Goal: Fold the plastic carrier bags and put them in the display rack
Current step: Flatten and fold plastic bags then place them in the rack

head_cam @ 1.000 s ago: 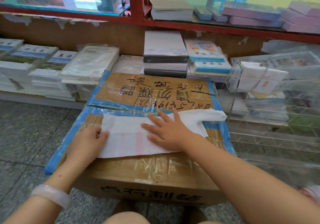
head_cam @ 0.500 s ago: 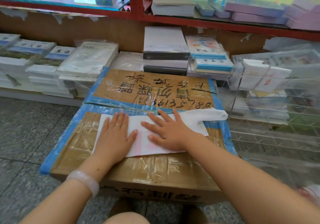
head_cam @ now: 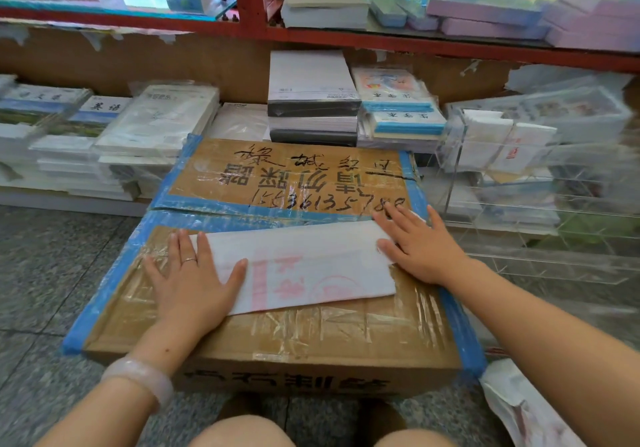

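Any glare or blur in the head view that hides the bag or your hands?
Head view: tape on the cardboard box glares; the plastic bag, left hand and right hand stay sharp; the acrylic rack blurs; wide-angle bending at the edges.

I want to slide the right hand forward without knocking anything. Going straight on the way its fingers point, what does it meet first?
The right hand points up-left across the cardboard box; beyond the taped top, likely the grey-and-white paper stacks first, though depth is unclear.
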`<state>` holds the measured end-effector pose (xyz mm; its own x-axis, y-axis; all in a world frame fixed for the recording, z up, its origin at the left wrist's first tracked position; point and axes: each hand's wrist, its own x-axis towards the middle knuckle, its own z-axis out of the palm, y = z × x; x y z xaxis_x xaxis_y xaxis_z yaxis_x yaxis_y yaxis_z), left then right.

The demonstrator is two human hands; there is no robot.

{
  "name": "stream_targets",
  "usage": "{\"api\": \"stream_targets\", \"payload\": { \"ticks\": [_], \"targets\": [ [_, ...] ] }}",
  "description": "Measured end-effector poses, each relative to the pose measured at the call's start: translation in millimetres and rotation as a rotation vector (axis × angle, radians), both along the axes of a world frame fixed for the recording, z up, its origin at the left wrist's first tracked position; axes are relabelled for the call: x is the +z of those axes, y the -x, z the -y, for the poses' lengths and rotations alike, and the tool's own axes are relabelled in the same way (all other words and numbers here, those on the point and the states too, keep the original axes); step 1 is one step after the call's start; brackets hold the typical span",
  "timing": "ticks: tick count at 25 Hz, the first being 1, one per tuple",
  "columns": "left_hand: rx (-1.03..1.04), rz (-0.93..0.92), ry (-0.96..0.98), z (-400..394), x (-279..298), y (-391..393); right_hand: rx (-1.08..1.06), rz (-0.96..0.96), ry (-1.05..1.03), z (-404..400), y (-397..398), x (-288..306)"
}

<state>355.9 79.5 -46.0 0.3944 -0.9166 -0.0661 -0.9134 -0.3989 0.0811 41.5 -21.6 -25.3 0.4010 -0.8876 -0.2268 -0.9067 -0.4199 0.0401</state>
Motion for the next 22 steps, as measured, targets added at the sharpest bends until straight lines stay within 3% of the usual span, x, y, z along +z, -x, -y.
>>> {"api": "stream_targets", "payload": {
  "ticks": [3,5,7,9,15,17,20,22],
  "targets": [
    [-0.171,-0.101,0.295,-5.6,6.8,-1.6,0.047,0.081,0.144,-14.8,-15.0,14.0],
    [-0.368,-0.207,0.456,-12.7,13.6,-8.6,0.245,0.240,0.065,-30.1,-25.7,23.2],
    [-0.442,-0.362,0.398,-22.3,21.1,-24.3,0.372,0.240,-0.112,-42.3,-25.8,26.6],
    [-0.453,-0.480,0.257,-28.1,24.2,-40.3,0.366,0.206,-0.180,-45.3,-16.6,23.7],
    [-0.597,-0.409,-0.061,-35.1,23.6,-72.0,0.312,0.259,-0.144,-43.2,-15.0,25.1],
    [-0.545,-0.443,-0.069,-37.4,29.1,-72.0,0.229,0.324,-0.112,-41.3,-14.1,24.5],
    [-0.401,-0.577,0.107,-33.0,29.1,-69.0,0.090,0.531,-0.050,-34.1,-14.4,19.8],
    [-0.331,-0.677,0.086,-28.3,34.2,-65.9,-0.027,0.652,-0.034,-27.1,-16.1,18.5]
  ]
}}
